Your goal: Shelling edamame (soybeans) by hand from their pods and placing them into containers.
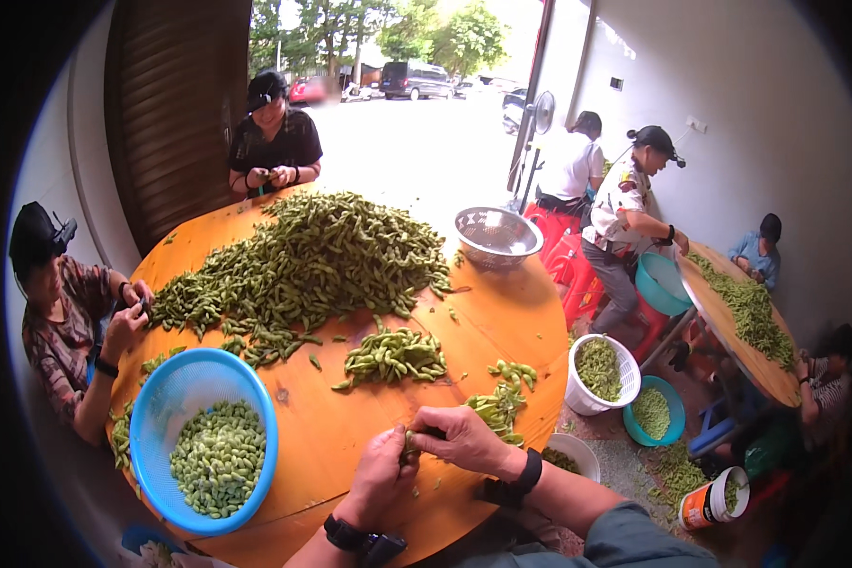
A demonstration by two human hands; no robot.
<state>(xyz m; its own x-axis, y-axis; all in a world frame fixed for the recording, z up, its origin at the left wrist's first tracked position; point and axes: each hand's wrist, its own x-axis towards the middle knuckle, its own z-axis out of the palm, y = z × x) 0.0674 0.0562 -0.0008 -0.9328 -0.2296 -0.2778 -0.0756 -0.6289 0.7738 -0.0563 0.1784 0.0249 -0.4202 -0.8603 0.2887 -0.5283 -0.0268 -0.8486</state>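
My left hand (pixel 381 473) and my right hand (pixel 466 441) meet over the near edge of the round orange wooden table (pixel 322 435). Between their closed fingertips is a green soybean pod (pixel 409 443), partly hidden by the fingers. Just beyond my hands lies a small heap of whole pods (pixel 395 357). To the right of my right hand rests a little pile of lighter green pods (pixel 498 409). Left of my hands stands a blue plastic colander (pixel 267 426) with shelled green beans (pixel 220 459) in it.
A large mound of pods (pixel 331 251) covers the table's far side, beside a metal colander (pixel 498 237). Co-workers sit at the left (pixel 66 331) and far side (pixel 275 142). Right of the table are a white basket (pixel 592 402), a teal basin (pixel 634 435) and another table (pixel 772 374).
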